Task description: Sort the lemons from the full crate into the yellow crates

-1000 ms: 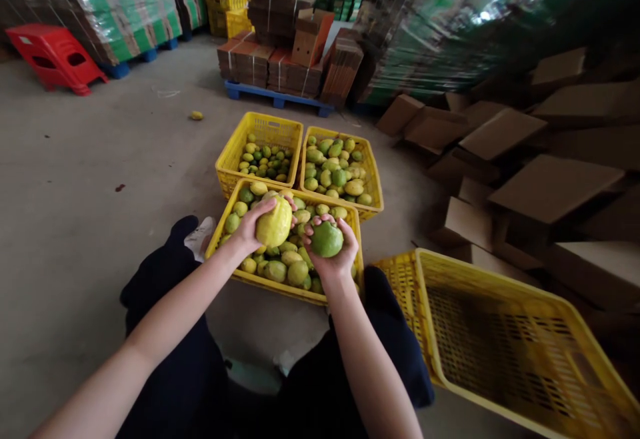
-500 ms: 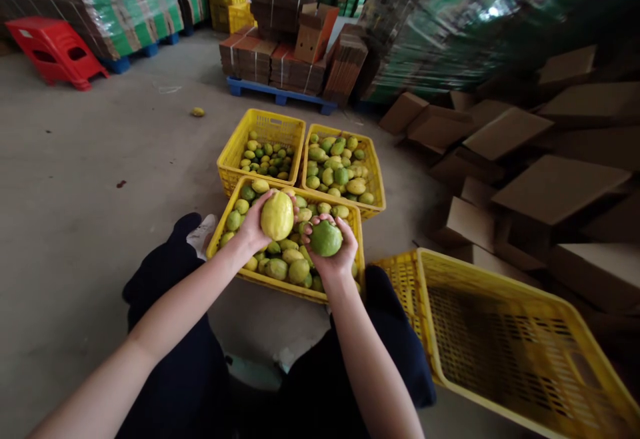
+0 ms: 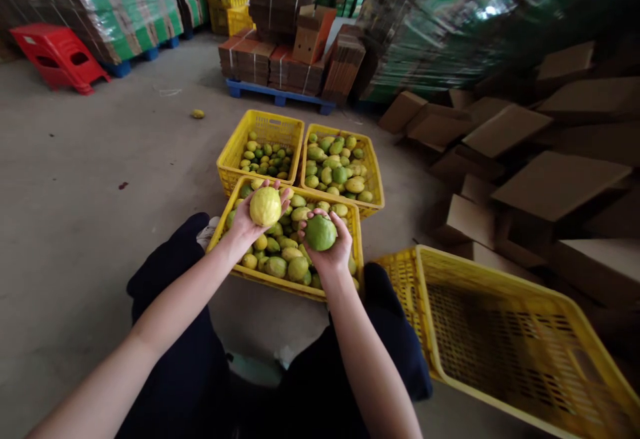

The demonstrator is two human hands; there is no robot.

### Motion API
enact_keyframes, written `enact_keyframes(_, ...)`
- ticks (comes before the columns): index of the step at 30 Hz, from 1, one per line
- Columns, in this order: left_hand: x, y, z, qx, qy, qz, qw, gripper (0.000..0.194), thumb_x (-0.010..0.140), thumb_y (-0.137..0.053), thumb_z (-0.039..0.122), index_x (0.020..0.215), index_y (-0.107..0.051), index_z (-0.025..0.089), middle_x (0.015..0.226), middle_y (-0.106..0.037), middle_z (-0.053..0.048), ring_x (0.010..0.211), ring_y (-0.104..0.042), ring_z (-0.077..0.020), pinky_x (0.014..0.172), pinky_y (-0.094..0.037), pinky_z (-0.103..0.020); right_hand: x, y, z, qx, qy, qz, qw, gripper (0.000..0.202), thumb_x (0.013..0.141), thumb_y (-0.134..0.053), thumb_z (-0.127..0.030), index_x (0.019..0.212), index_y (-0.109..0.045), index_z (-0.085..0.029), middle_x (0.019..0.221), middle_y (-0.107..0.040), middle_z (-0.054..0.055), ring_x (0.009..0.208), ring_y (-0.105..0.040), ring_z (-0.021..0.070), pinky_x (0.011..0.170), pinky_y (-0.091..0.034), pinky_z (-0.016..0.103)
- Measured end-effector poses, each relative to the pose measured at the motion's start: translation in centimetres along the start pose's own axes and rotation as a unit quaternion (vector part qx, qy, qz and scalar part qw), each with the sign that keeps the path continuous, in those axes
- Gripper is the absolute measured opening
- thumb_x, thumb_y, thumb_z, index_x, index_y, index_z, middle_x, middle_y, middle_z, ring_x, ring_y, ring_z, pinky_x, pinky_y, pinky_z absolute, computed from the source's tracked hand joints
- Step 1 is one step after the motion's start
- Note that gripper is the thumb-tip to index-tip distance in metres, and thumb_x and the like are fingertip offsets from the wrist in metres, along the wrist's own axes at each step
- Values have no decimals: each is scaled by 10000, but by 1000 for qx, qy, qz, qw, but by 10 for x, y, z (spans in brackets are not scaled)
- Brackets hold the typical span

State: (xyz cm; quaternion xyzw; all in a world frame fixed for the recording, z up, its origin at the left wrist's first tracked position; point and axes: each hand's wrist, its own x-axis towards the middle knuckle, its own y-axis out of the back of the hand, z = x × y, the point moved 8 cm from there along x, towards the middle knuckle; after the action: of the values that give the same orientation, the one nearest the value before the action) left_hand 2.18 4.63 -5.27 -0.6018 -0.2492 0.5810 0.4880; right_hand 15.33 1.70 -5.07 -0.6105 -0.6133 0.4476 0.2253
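While the left hand (image 3: 244, 219) clasps a yellow fruit (image 3: 265, 206), right hand (image 3: 336, 259) gripping a green fruit (image 3: 321, 233), both above a filled crate (image 3: 280, 285), grey floor (image 3: 100, 212), red stool (image 3: 60, 52), blue pallet (image 3: 279, 95) beyond

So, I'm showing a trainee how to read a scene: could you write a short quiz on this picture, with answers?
1. Multiple choice. The fruit in the left hand is mostly:
A) dark green
B) yellow
C) red

2. True or false? The right hand holds a green fruit.

3. Fill in the blank. Piled fruit can be seen inside ____ yellow crates.

Key: 1. B; 2. True; 3. three
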Motion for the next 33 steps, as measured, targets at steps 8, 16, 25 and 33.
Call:
enact_keyframes(8,-5,4,1,-3,55,-7,998,235,888,-422,161,958,-646,176,892,-724,-72,889,-731,-228,645,-599,-301,12,16,9,12,-36,36,999,231,839,-530,-295,960,-670,-156,897,-744,93,737,-688,202,631,-588,314)
enact_keyframes(16,-7,2,58,-102,-47,-17,993,244,905,-482,270,1051,-647,164,907,-702,-93,830,-719,-182,652,-582,-244,13,86,90,-78,-286,185,937,144,922,-455,-237,915,-582,-169,738,-661,68,639,-662,183,477,-539,255)
enact_keyframes(25,-32,13,114,-68,-74,77,992,152,894,-483,192,862,-628,159,744,-689,-52,709,-703,-182,650,-604,-287,121,1,65,-82,-171,144,971,325,964,-464,-429,1121,-542,-155,900,-675,96,749,-693,206,607,-608,329)
enact_keyframes(33,-44,29,125,-38,-85,116,989,137,870,-489,153,850,-624,157,754,-692,-56,688,-701,-185,617,-609,-299,114,-20,36,-241,-199,33,949,316,981,-428,-297,1124,-628,-100,865,-748,140,717,-731,237,658,-595,365)
